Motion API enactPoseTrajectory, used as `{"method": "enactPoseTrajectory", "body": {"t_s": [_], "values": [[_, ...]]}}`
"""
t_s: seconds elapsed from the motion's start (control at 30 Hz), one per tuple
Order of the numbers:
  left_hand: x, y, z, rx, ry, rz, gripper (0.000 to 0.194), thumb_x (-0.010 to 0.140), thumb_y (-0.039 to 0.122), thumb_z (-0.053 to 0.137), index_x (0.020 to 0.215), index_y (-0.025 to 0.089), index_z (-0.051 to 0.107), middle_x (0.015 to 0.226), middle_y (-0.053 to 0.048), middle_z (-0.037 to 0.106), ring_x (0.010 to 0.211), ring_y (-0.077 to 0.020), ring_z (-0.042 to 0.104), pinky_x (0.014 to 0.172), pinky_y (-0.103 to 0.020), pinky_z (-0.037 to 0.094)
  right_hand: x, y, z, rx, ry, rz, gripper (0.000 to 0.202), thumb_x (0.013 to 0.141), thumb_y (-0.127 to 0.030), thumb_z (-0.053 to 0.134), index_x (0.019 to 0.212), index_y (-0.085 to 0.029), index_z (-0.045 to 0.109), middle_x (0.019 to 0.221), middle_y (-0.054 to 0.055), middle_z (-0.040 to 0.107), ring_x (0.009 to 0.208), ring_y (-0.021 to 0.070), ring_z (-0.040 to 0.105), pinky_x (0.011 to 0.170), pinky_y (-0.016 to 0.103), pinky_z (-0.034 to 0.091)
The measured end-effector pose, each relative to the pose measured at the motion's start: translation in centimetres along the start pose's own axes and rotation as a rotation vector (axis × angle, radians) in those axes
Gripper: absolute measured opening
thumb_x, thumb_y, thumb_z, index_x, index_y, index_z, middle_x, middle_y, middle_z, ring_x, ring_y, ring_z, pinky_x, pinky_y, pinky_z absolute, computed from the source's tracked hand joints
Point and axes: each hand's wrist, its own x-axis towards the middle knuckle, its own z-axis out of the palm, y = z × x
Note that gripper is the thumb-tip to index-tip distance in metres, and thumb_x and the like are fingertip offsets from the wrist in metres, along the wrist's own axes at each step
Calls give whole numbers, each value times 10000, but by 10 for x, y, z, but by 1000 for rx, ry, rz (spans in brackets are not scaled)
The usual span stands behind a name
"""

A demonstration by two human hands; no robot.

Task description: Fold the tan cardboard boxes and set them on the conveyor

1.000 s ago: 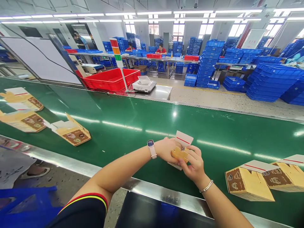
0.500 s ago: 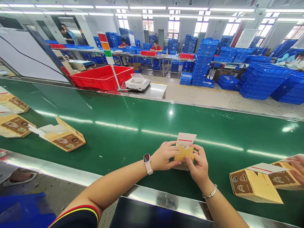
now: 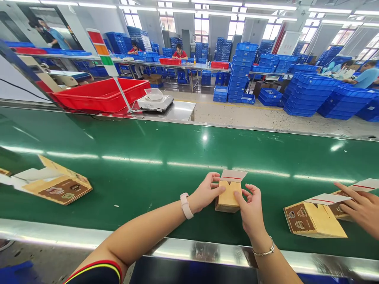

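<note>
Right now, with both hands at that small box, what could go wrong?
The left hand and right hand have thumbs at the top of the small box, so hard pressure might dent it. Its white flap, open at the far side, could crease. On the right, another person's hand is by the farther box; the nearer box, close beside it, might get nudged.

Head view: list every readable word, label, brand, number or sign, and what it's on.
Readable text: none.
Left box, brown panel: small print, too small to read.
Right box, brown panel: small print, too small to read.
White board at the back: reddish marks, too blurred to read.
Middle box: no lettering discernible on its top; its white flap has a red stripe.
</note>
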Motion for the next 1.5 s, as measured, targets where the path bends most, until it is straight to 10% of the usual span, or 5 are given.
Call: {"method": "enactPoseTrajectory", "body": {"t_s": [0.67,0.9,1.07,1.27,1.5], "values": [[-13,13,11,325,-7,224,418,834,377,615,1197,208,496,1292,-151,563,1204,-289,542,971,-472,469,14,-12,-39,-38,72,-145,477,761,-471,658,1116,-197,495,1129,137,574,1060,287,580,840,429,537],[-120,49,-110,784,1081,1081,525,751,427,659,1175,260,397,1305,-87,482,1255,-292,483,950,-463,464,-28,-26,-50,-140,164,-832,464,816,-224,669,1240,-234,482,1319,132,407,1278,336,411,1006,565,401],[-166,43,-200,992,1575,761,718,607,467,731,1179,206,384,1374,-166,389,1314,-395,376,1016,-586,375,-22,-39,-22,-97,-60,-1156,516,752,-115,665,1229,-270,541,1238,115,467,1173,346,500,979,600,417],[-137,18,-257,609,1082,361,911,505,492,747,1262,192,337,1299,-188,475,1165,-363,540,928,-524,453,-15,-44,23,-339,-676,-1318,264,850,-142,577,1111,-172,560,1060,128,601,1019,282,589,821,440,530],[-77,-13,-198,529,869,437,760,614,451,747,1251,181,432,1266,-151,531,1203,-303,534,1020,-464,435,-22,-14,77,-421,-925,-1232,470,845,-246,566,1300,-174,472,1292,166,538,1167,338,523,912,536,511]]}}
